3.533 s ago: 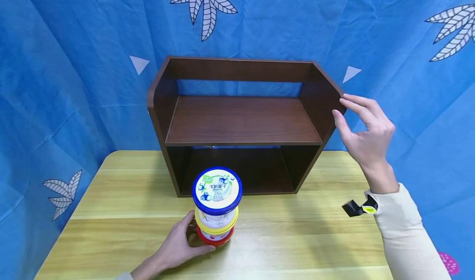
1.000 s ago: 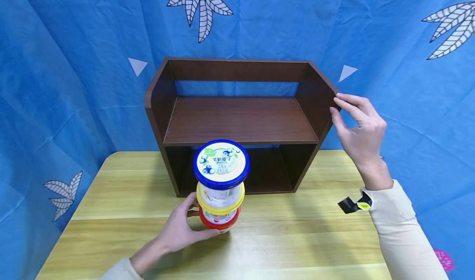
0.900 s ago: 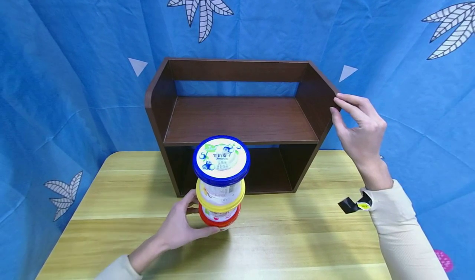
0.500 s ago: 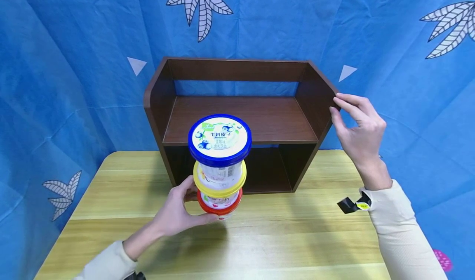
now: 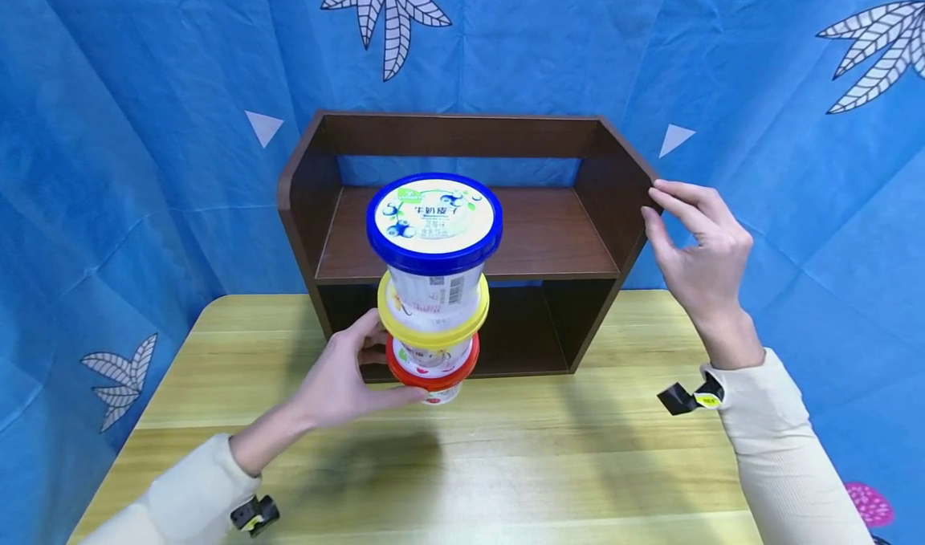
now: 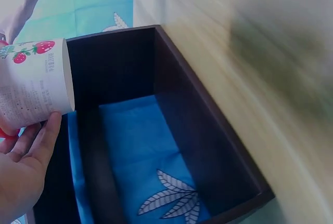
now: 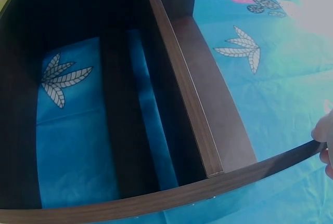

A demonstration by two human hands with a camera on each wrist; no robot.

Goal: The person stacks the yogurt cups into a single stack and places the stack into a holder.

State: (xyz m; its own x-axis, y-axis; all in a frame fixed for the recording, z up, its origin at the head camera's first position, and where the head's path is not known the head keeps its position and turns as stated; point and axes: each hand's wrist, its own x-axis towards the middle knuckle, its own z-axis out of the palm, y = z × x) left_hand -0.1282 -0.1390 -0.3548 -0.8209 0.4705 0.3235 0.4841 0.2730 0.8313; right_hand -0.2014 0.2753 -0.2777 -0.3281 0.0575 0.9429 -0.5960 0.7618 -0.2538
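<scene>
Three paper tubs stand stacked and upright: a blue-lidded tub point(image 5: 437, 217) on top, a yellow-lidded tub point(image 5: 433, 339) in the middle, a red-lidded tub point(image 5: 442, 392) at the bottom. My left hand point(image 5: 336, 380) grips the bottom tub from the left, thumb in front, and the stack is off the table. The left wrist view shows the strawberry-printed side of the bottom tub point(image 6: 39, 78) with fingers under it. At the right, my right hand point(image 5: 704, 264) pinches the front edge of the brown shelf's point(image 5: 470, 276) side panel point(image 7: 291, 159).
The shelf has an upper board point(image 5: 542, 232) and a lower compartment point(image 5: 516, 332), and stands at the back of the light wooden table point(image 5: 542, 465). A blue patterned cloth point(image 5: 144, 128) hangs behind it. The stack is in front of the shelf's left half.
My left hand has lifted the stack of tubs from the table, upward in front of the shelf, turning it slightly. My right hand stays at the side panel.
</scene>
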